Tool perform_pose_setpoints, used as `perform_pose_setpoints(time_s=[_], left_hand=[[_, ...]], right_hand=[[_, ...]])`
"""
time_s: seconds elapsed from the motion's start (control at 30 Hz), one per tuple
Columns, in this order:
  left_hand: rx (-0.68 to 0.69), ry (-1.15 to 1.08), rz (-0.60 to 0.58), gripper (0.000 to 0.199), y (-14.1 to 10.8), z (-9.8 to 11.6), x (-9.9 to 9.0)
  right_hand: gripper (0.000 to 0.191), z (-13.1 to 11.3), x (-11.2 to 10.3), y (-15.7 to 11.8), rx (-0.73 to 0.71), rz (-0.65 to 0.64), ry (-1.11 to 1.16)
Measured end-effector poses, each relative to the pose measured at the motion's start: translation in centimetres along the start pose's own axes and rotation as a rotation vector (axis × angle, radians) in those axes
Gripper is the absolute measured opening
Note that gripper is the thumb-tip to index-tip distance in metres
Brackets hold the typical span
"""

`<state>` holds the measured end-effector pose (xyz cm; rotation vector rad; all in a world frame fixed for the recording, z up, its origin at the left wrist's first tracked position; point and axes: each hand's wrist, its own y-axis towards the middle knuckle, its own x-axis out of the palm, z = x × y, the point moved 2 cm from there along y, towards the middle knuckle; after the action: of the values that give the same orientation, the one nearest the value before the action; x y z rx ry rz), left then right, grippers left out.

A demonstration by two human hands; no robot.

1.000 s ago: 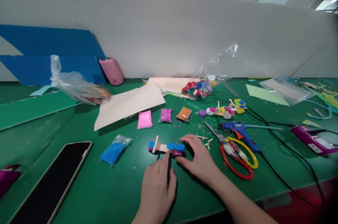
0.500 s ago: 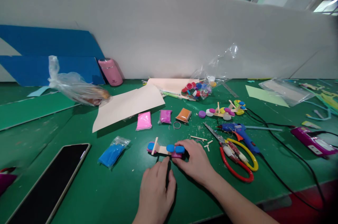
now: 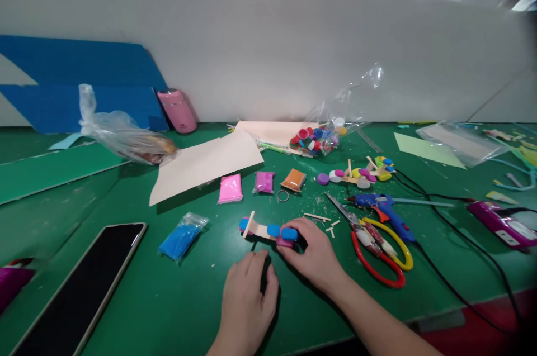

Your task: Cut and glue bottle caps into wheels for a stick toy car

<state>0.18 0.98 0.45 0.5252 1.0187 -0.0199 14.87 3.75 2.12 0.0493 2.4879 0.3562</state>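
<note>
A small craft piece (image 3: 263, 230) made of wooden sticks with blue and purple parts lies on the green table (image 3: 176, 300) in front of me. My right hand (image 3: 310, 250) grips its right end between thumb and fingers. Just below the piece, my left hand (image 3: 248, 294) rests with bent fingers apart, holding nothing. To the left is a packet of blue clay (image 3: 180, 238). Above the piece lie pink (image 3: 230, 188), purple (image 3: 264, 182) and orange (image 3: 293, 179) packets.
Scissors (image 3: 377, 261) and a blue glue gun (image 3: 381, 208) with a cable lie at the right. A second colourful stick piece (image 3: 363, 172) sits behind them. A phone (image 3: 84, 289) lies at the left. A pink bottle (image 3: 178, 111) stands near the white wall (image 3: 251, 37).
The craft piece has turned slightly, its left end shifting up and right in my right hand's grip. My left hand now sits a little apart from it. The view has shifted slightly.
</note>
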Motion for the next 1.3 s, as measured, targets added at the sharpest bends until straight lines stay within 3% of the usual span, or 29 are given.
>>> perform_pose_setpoints(time_s=[0.17,0.33,0.43,0.57,0.67,0.8,1.0,1.13,1.3], left_hand=[[-0.076,-0.116,-0.020,0.017,0.3,0.2,-0.2],[-0.210,-0.373,-0.009,0.016,0.8,0.1,-0.7],[-0.374,-0.617,0.013,0.022,1.2,-0.3,-0.7],[-0.674,-1.009,-0.045,0.032,1.9,-0.5,-0.8],[-0.753,-1.105,-0.070,0.031,2.4,-0.2,-1.0],[-0.709,-1.028,-0.098,0.027,2.4,-0.2,-0.9],[-0.398,-0.735,-0.075,0.015,2.1,-0.1,-0.6],[-0.269,-0.591,-0.077,0.015,2.0,0.2,-0.7],[-0.194,-0.531,-0.077,0.015,1.8,0.3,-0.6]], right_hand=[[0.020,-0.1,-0.1,-0.1,0.001,0.050,0.098],[0.021,0.1,-0.3,0.2,0.027,0.046,0.193],[0.024,0.6,-0.8,0.6,0.056,-0.019,0.264],[0.027,1.2,-1.5,1.1,0.083,-0.144,0.357],[0.026,1.4,-1.9,1.7,0.091,-0.194,0.388],[0.024,1.3,-2.1,2.5,0.086,-0.227,0.379],[0.025,1.6,-1.5,3.3,0.045,-0.185,0.243],[0.025,2.0,-0.9,3.4,0.016,-0.120,0.086],[0.044,2.6,-0.8,3.4,0.000,-0.093,-0.031]])
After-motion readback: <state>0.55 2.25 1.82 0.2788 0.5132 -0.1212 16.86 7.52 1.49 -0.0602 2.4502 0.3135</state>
